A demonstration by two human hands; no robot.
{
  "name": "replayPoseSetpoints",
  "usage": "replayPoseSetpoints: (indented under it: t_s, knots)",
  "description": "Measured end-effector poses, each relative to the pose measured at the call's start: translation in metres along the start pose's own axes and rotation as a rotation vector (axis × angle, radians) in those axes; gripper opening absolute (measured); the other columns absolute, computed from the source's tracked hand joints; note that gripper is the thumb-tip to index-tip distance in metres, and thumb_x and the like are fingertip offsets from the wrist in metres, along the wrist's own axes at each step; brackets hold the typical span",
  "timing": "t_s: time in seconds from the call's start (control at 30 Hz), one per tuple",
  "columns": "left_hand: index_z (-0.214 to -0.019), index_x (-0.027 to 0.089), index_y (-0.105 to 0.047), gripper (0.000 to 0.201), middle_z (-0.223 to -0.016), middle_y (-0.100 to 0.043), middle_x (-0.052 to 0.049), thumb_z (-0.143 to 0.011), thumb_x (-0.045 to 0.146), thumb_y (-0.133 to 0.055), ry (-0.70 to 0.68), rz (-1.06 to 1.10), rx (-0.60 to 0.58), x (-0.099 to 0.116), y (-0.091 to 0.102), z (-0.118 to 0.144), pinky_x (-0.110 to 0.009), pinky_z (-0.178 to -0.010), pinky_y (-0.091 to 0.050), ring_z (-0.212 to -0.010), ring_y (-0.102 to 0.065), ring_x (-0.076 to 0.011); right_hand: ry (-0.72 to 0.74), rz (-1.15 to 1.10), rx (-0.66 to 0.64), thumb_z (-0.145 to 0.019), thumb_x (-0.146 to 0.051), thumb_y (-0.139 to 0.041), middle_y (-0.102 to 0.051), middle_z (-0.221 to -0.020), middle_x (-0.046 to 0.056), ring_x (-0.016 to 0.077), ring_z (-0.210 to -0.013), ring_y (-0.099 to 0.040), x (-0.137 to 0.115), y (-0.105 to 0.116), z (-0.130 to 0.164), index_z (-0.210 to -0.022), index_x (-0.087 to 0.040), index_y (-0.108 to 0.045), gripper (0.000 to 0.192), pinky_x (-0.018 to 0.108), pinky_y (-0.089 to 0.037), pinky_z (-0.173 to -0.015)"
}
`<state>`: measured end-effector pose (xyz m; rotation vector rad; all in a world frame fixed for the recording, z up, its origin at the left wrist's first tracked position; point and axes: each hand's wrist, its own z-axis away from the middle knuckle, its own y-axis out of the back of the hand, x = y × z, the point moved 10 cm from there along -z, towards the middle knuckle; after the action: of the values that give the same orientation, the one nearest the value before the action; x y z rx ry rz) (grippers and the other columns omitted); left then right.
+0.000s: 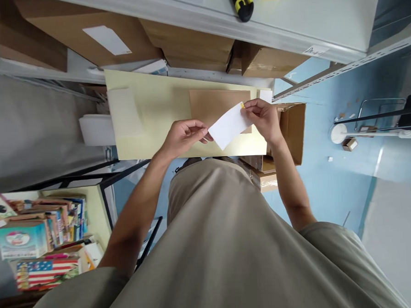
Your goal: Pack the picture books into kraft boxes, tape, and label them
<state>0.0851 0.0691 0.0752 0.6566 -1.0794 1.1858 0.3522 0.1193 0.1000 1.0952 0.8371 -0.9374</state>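
Between my two hands a white sheet (pixel 230 127), like a label or slip of paper, is held tilted above the table. My left hand (pixel 187 137) is closed, pinching the sheet's left corner between thumb and fingers. At the upper right corner, beside a small yellow tab (pixel 242 105), my right hand (pixel 263 118) pinches the sheet with thumb and forefinger. Underneath lies a flat brown cardboard piece (pixel 203 102), partly hidden by the sheet and hands. It rests on a pale yellow tabletop (pixel 158 110). A stack of white paper (pixel 123 113) lies at the table's left end.
A shelf (pixel 305 24) above the table's far side carries a yellow-black utility knife (pixel 242 5). Cardboard boxes (pixel 193 44) line the level below. An open carton (pixel 296 133) stands right of the table. Packed books (pixel 57 221) fill a rack at lower left.
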Motion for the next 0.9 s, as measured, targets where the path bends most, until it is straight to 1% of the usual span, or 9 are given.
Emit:
replayPoseSetpoints:
  t_s: [0.1, 0.17, 0.3, 0.4, 0.57, 0.67, 0.77, 0.83, 0.9]
  knots:
    - [-0.097, 0.016, -0.081, 0.050, -0.090, -0.084, -0.012, -0.086, 0.062, -0.095, 0.005, 0.017, 0.008, -0.009, 0.018, 0.004, -0.049, -0.091, -0.074, -0.099, -0.088, -0.0357, 0.004, 0.071, 0.077, -0.100, -0.054, -0.085, -0.082, -0.117, 0.010, 0.0285, -0.117, -0.079, -0.009, -0.028, 0.003, -0.116, -0.026, -0.079, 0.033, 0.041, -0.070, -0.095]
    - [-0.098, 0.016, -0.081, 0.051, -0.093, -0.085, -0.013, -0.086, 0.063, -0.094, 0.001, 0.025, 0.010, -0.014, 0.028, 0.006, -0.048, -0.091, -0.074, -0.099, -0.088, -0.0351, 0.014, 0.086, 0.082, -0.103, -0.054, -0.082, -0.082, -0.123, 0.011, 0.0290, -0.122, -0.078, -0.021, -0.054, 0.012, -0.117, -0.026, -0.080, 0.031, 0.042, -0.069, -0.100]
    - [-0.100, 0.017, -0.081, 0.051, -0.095, -0.086, -0.014, -0.087, 0.065, -0.092, -0.026, 0.021, -0.013, -0.019, 0.045, 0.009, -0.045, -0.089, -0.072, -0.098, -0.087, -0.0322, 0.007, -0.066, -0.122, -0.104, -0.060, -0.078, -0.086, -0.118, 0.010, 0.0262, -0.113, -0.083, -0.051, -0.124, 0.037, -0.111, -0.024, -0.082, 0.036, 0.044, -0.069, -0.103]
    - [-0.099, 0.018, -0.080, 0.049, -0.094, -0.085, -0.011, -0.086, 0.065, -0.090, -0.052, -0.005, -0.040, -0.019, 0.056, 0.012, -0.039, -0.083, -0.069, -0.091, -0.084, -0.0271, -0.042, -0.158, -0.143, -0.099, -0.069, -0.082, -0.088, -0.112, 0.009, 0.0250, -0.108, -0.085, -0.063, -0.157, 0.050, -0.110, -0.024, -0.083, 0.047, 0.043, -0.070, -0.105]
    - [-0.096, 0.019, -0.079, 0.044, -0.094, -0.084, -0.009, -0.090, 0.062, -0.087, -0.073, -0.039, -0.106, -0.014, 0.067, 0.018, -0.036, -0.081, -0.066, -0.086, -0.080, -0.0228, -0.109, -0.187, -0.056, -0.094, -0.077, -0.083, -0.088, -0.103, 0.008, 0.0250, -0.099, -0.086, -0.062, -0.179, 0.053, -0.104, -0.024, -0.082, 0.054, 0.042, -0.071, -0.099]
    - [-0.096, 0.020, -0.078, 0.044, -0.096, -0.084, -0.010, -0.091, 0.063, -0.085, -0.070, -0.036, -0.142, -0.015, 0.069, 0.020, -0.036, -0.082, -0.066, -0.089, -0.080, -0.0234, -0.138, -0.140, -0.043, -0.096, -0.073, -0.080, -0.087, -0.097, 0.007, 0.0249, -0.098, -0.085, -0.056, -0.188, 0.052, -0.097, -0.024, -0.080, 0.049, 0.039, -0.070, -0.095]
    - [-0.096, 0.021, -0.077, 0.045, -0.096, -0.084, -0.011, -0.091, 0.065, -0.084, -0.053, -0.033, -0.149, -0.028, 0.079, 0.021, -0.036, -0.083, -0.066, -0.093, -0.082, -0.0248, -0.150, -0.045, -0.029, -0.098, -0.060, -0.077, -0.085, -0.096, 0.007, 0.0242, -0.094, -0.084, -0.049, -0.193, 0.052, -0.094, -0.024, -0.076, 0.036, 0.038, -0.069, -0.090]
    - [-0.094, 0.022, -0.075, 0.045, -0.094, -0.084, -0.010, -0.089, 0.066, -0.085, -0.030, -0.071, -0.096, -0.042, 0.099, 0.020, -0.037, -0.085, -0.067, -0.093, -0.082, -0.0254, -0.150, 0.018, -0.004, -0.098, -0.051, -0.074, -0.084, -0.096, 0.007, 0.0243, -0.092, -0.083, -0.045, -0.191, 0.053, -0.093, -0.025, -0.073, 0.027, 0.039, -0.068, -0.090]
    - [-0.090, 0.023, -0.073, 0.046, -0.090, -0.084, -0.009, -0.086, 0.066, -0.086, -0.002, -0.147, 0.021, -0.057, 0.134, 0.018, -0.038, -0.087, -0.067, -0.092, -0.082, -0.0255, -0.146, 0.068, 0.050, -0.097, -0.047, -0.073, -0.082, -0.094, 0.007, 0.0248, -0.091, -0.082, -0.043, -0.185, 0.054, -0.092, -0.025, -0.071, 0.022, 0.040, -0.068, -0.090]
